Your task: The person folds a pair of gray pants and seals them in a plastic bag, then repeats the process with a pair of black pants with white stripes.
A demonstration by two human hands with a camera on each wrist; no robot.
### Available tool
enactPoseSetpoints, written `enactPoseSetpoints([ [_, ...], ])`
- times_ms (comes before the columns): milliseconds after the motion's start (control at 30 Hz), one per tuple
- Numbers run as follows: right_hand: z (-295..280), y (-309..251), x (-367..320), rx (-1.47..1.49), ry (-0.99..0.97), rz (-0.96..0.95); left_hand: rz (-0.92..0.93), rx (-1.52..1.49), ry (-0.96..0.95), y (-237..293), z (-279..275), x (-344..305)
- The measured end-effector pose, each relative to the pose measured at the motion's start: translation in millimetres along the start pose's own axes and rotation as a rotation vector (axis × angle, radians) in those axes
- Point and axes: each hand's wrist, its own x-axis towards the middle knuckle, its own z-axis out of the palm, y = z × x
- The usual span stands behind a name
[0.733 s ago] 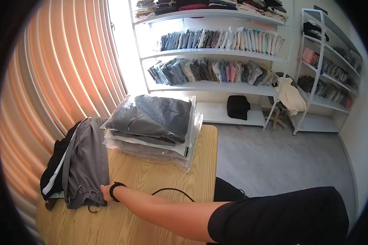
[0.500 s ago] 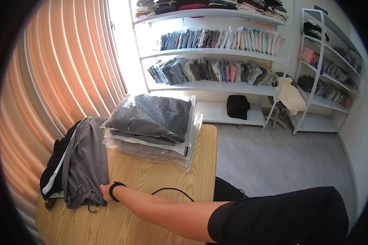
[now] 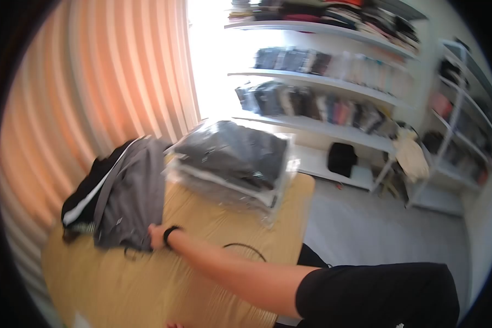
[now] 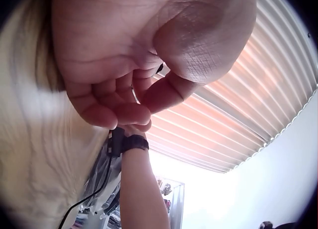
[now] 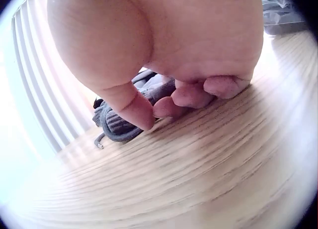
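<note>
Grey drawstring trousers (image 3: pixel 131 191) lie on the left of the wooden table, over a black garment (image 3: pixel 93 183) with a white stripe. My right hand (image 3: pixel 158 236) grips the near right corner of the trousers at the waist. In the right wrist view, thumb and curled fingers (image 5: pixel 186 95) close in on the ribbed grey waistband (image 5: pixel 121 127), low over the tabletop, with a drawstring end hanging out. Only a bit of my left hand (image 3: pixel 175 325) shows at the bottom edge of the head view. In the left wrist view its fingers (image 4: pixel 131 112) are loosely curled and hold nothing visible.
A stack of clothes in clear plastic bags (image 3: pixel 232 158) stands at the table's far side. A black cable (image 3: pixel 246 249) runs behind the right forearm. Beside the table hangs a pleated curtain (image 3: pixel 109 82). Shelves of packed clothes (image 3: pixel 317 123) line the back wall.
The head view has turned, so table and shelves sit further right, with some blur. A bit of the left hand has come in at the bottom edge. The right hand stays at the trousers' corner.
</note>
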Motion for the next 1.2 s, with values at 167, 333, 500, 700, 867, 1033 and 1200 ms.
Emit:
enactPoseSetpoints([
  [167,5.9,-2.1,-14.0,-0.09,0.095,-0.115,-0.017,0.031,0.13,-4.3,17.6,-14.4],
  [333,17.1,1.0,-19.5,-0.282,0.021,-0.132,0.014,0.025,0.15,-0.9,17.0,-15.7],
  [500,21.2,-34.9,-81.9,-0.468,-0.034,-0.256,0.149,0.04,0.25,17.9,15.1,-8.7],
  [700,56.7,-59.5,-148.4,-0.341,-0.187,-0.464,0.21,0.212,0.367,28.1,8.3,-13.5],
  [867,82.6,-72.5,-205.7,-0.168,-0.348,-0.632,0.187,0.215,0.386,42.5,16.4,-15.8],
  [1033,84.7,-69.4,-249.9,-0.036,-0.477,-0.761,0.22,0.359,0.499,42.4,-9.9,-20.1],
  [1200,46.9,-46.6,-270.0,-0.022,-0.472,-0.762,0.548,0.514,0.635,55.9,35.8,-65.6],
])
